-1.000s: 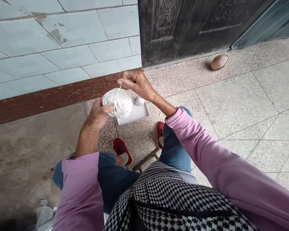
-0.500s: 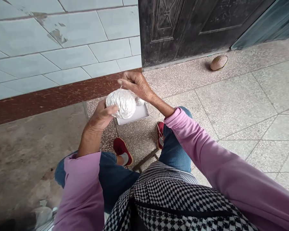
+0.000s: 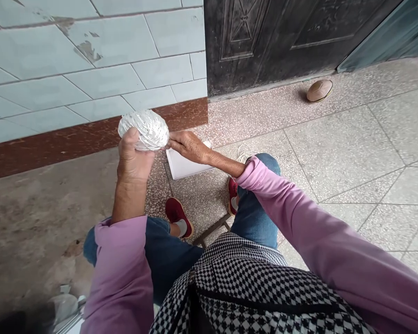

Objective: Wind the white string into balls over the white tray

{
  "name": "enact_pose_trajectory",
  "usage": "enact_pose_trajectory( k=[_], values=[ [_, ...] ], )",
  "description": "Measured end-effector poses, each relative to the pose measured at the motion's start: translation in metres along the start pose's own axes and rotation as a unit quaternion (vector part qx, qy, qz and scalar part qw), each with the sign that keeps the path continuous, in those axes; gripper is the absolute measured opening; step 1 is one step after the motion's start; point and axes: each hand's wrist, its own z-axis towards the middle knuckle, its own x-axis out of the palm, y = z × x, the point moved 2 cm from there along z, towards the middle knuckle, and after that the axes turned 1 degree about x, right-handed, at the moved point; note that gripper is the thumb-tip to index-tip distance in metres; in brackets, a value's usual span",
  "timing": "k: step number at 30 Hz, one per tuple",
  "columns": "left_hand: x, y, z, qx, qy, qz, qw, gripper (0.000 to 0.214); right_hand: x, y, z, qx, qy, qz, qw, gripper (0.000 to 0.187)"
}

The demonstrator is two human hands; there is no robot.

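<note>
A large ball of white yarn [image 3: 146,130] is held up by my left hand [image 3: 134,153], with the thumb across its near side and the fingers beneath, mostly hidden. At the ball's right side is my right hand [image 3: 190,146], its fingers pinched together on the strand of yarn. Under the right hand a shallow white box [image 3: 191,165] lies on the floor, partly covered by that hand. Loose loops of white yarn [image 3: 245,150] rest on the floor beside my right knee.
A tiled wall [image 3: 114,79] and a dark carved door [image 3: 251,51] stand in front. A brown ball-like object [image 3: 319,90] lies near the door. My red shoes [image 3: 177,213] flank a low frame bar [image 3: 212,229]. A clear plastic item [image 3: 64,304] is at lower left.
My left hand has moved left and slightly up, turning the yarn ball. My right hand has come down from above the ball to its right side, over the box.
</note>
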Motion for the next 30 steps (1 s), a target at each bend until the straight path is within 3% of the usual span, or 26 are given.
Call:
enact_pose_trajectory(
  k=[5,10,12,16,21,25,30],
  values=[
    [-0.022,0.012,0.016,0.016,-0.083,0.049,0.995,0.08,0.007,0.022,-0.017,0.007,0.06,-0.036,0.998,0.033],
    [-0.03,0.015,0.016,0.008,-0.123,0.169,0.978,0.088,-0.025,0.033,-0.019,-0.011,0.049,-0.065,0.997,0.031],
    [-0.023,0.013,0.008,-0.029,-0.088,0.188,0.978,0.095,-0.044,0.032,-0.017,-0.033,0.012,-0.086,0.996,0.032],
    [-0.002,0.007,-0.013,-0.109,0.067,0.161,0.979,0.092,-0.069,0.026,-0.012,-0.039,-0.039,-0.121,0.991,0.035],
    [0.009,0.005,-0.022,-0.134,0.183,0.13,0.965,0.081,-0.07,0.023,-0.007,-0.016,-0.038,-0.105,0.994,0.033],
    [0.011,0.008,-0.024,-0.133,0.198,0.095,0.966,0.08,-0.064,0.02,-0.003,-0.01,-0.048,-0.078,0.996,0.029],
    [0.026,0.016,-0.033,-0.114,0.153,0.084,0.978,0.088,-0.059,0.02,-0.004,-0.006,-0.054,-0.093,0.994,0.026]
  ],
)
